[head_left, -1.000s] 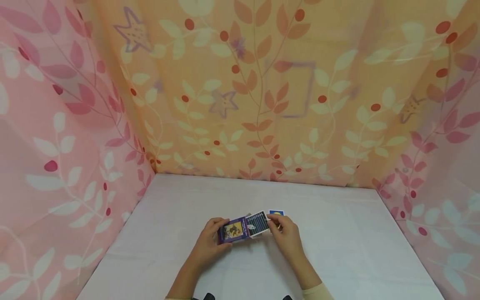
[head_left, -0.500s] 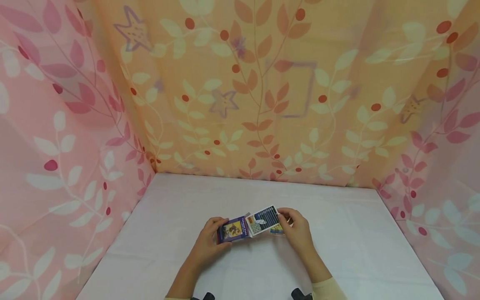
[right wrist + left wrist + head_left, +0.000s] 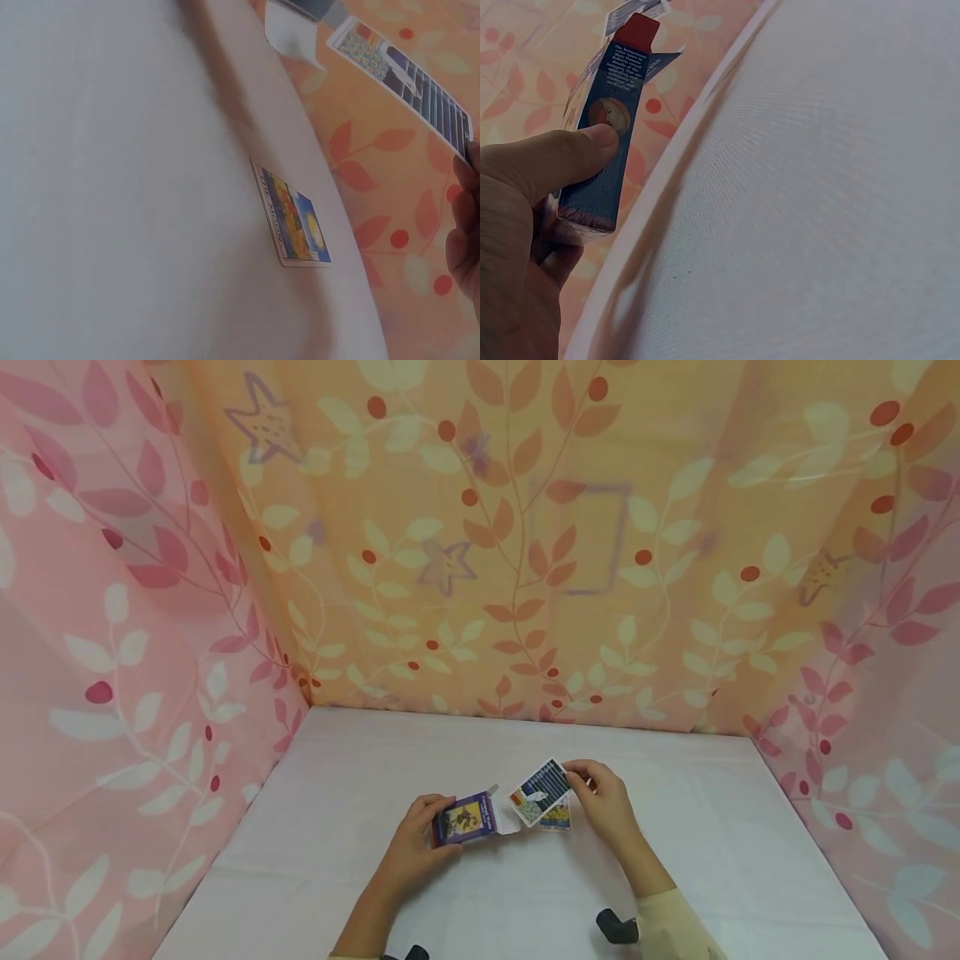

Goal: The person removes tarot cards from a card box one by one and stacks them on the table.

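Note:
My left hand [image 3: 415,843] grips a purple card box [image 3: 465,818] above the table, thumb on its narrow side, as the left wrist view shows. The box's flaps stand open at its right end. Up and to the right of it, my right hand [image 3: 603,802] pinches a tarot card [image 3: 542,792] by its right edge, clear of the box. That card has dark stripes and a white figure. Below it on the table lies another tarot card [image 3: 294,217], printed "THE MOON", blue and yellow; in the head view the held card partly covers it.
A white cloth covers the table [image 3: 375,760]. Orange patterned fabric [image 3: 480,568] hangs behind it, with pink patterned fabric [image 3: 135,693] at the left and right sides. Black wrist gear [image 3: 618,927] shows near the right sleeve.
My right hand has drawn the striped card out of the box, moving it up and to the right and tilting it. The left hand and box have stayed nearly still.

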Demonstrator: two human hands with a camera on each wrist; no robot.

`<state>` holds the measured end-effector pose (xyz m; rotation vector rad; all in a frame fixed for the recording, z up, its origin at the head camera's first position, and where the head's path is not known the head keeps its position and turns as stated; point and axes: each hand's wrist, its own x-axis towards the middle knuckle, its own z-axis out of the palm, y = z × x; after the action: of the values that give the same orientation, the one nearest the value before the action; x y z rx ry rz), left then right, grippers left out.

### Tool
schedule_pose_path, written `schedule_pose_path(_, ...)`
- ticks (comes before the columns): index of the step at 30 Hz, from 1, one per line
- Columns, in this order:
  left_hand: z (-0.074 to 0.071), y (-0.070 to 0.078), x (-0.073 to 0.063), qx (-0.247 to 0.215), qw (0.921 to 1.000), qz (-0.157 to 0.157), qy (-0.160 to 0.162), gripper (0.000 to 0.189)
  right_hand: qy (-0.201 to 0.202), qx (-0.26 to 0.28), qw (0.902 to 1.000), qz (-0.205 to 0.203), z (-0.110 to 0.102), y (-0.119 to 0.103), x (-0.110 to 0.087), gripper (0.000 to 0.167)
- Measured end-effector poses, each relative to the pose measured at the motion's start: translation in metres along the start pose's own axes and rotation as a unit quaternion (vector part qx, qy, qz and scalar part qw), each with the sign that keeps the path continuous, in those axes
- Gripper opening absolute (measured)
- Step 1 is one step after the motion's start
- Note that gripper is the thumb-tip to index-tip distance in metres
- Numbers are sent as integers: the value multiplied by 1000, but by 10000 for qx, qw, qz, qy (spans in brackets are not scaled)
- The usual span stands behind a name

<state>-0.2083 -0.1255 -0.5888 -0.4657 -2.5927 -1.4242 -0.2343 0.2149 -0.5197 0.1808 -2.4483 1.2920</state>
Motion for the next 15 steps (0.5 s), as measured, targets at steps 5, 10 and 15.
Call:
schedule_pose_path(5,-1,0,0,-56,10000,58,29,81,-231,-132,9996,45,-4,2,10,12)
schedule_pose_path(10,-1,0,0,-127,9999,62,-2,80,-420,-258,9988,43,-5,5,17,11)
schedule_pose_path(15,-2,1,-1,-195,9998,38,-29,80,-606,-337,9976,39,-5,9,23,10)
